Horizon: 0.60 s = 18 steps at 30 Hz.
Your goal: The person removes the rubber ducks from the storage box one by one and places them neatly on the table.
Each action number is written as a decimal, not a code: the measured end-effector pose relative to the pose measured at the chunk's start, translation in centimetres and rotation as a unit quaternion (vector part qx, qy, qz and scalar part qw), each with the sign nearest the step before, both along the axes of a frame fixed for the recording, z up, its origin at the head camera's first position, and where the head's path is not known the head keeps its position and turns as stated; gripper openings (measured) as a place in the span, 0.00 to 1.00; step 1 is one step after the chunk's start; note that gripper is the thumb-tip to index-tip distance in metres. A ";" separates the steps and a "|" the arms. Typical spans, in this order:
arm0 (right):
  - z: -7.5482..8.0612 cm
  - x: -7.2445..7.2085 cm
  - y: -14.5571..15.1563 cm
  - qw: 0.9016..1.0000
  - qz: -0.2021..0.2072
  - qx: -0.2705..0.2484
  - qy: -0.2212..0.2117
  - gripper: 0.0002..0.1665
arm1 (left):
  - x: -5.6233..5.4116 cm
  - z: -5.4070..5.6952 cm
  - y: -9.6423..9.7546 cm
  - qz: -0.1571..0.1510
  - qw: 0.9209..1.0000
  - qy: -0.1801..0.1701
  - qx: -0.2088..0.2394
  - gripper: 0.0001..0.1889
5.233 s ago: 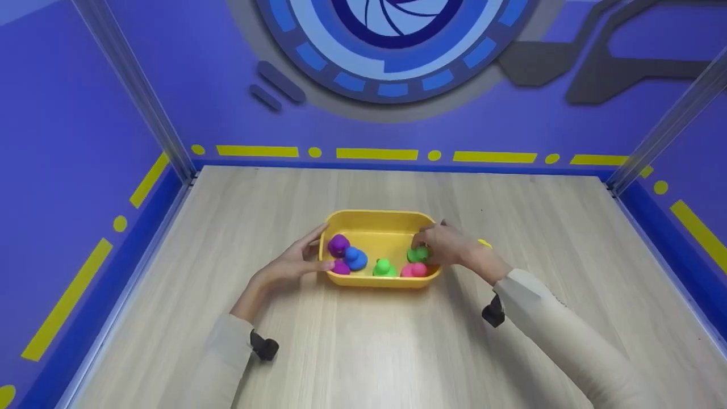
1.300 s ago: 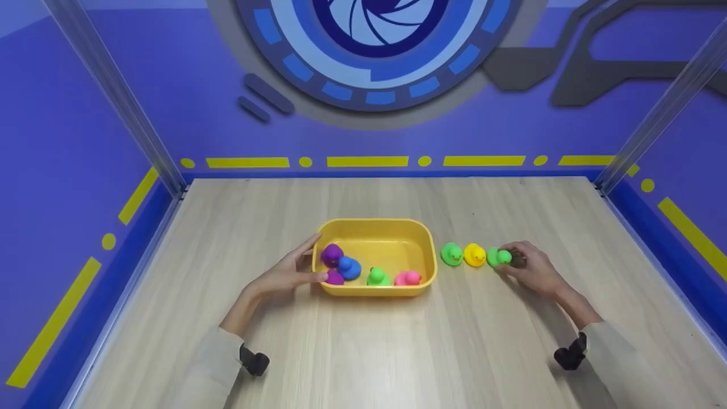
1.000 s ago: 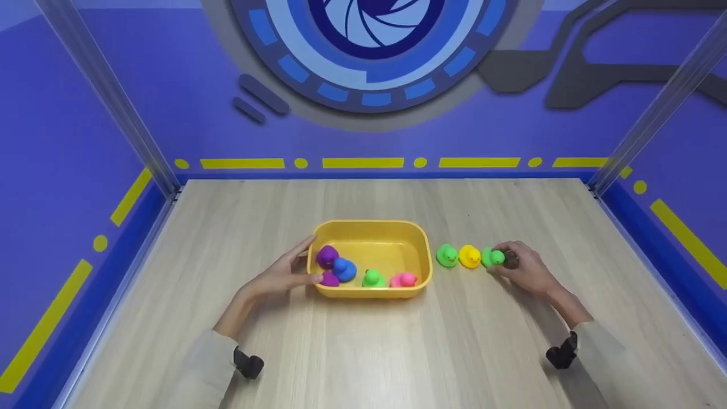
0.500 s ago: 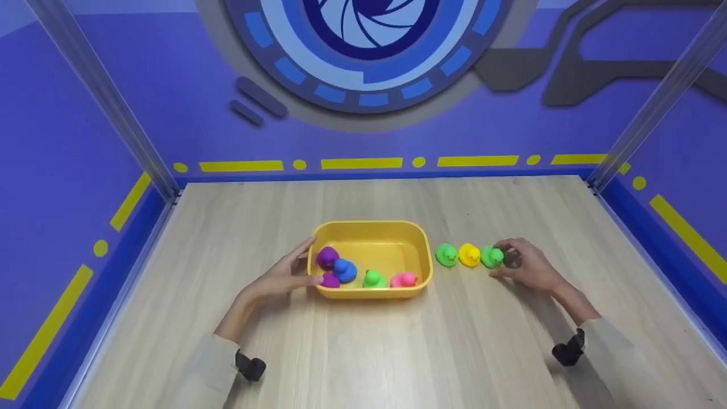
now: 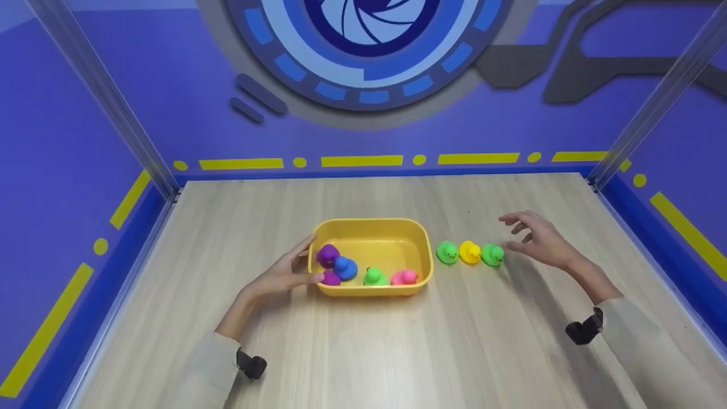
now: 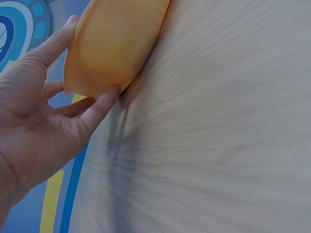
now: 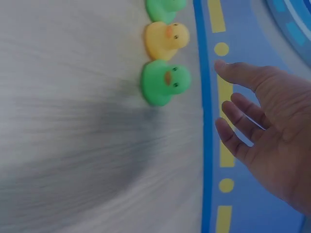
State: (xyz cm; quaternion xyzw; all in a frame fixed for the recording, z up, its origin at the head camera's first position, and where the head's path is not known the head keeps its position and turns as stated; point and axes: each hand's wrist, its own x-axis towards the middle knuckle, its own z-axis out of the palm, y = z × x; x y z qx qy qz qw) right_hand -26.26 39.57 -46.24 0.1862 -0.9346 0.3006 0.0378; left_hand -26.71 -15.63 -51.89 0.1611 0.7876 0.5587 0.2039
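Note:
In the head view a yellow plastic bin [image 5: 375,291] sits mid-table. My left hand [image 5: 281,278] holds its left end, thumb over the rim and fingers along the outside; the left wrist view shows the fingertips against the bin wall [image 6: 114,43]. Inside lie two purple rubber ducks [image 5: 328,255], a blue duck [image 5: 345,268], a green duck [image 5: 375,276] and a pink duck [image 5: 405,277]. Right of the bin stand a green duck [image 5: 447,252], a yellow duck [image 5: 469,252] and another green duck [image 5: 492,254]. Beside that last duck, my right hand [image 5: 539,238] hovers, fingers spread, holding nothing.
The wood-grain table [image 5: 375,352] is enclosed by blue printed walls [image 5: 363,136] at the back and sides. Metal posts [image 5: 113,102] stand at the rear corners. Each forearm wears a black wrist camera [image 5: 585,328].
A green duck went from the bin to the right end of the row. Over the last half second my right hand released it and drew up and right. The left hand stayed on the bin.

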 end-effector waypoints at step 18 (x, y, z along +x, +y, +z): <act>5.4 -5.7 -10.2 0.992 0.081 -0.012 -0.098 0.15 | 0.0 0.0 0.1 0.004 1.000 -0.005 0.003 0.49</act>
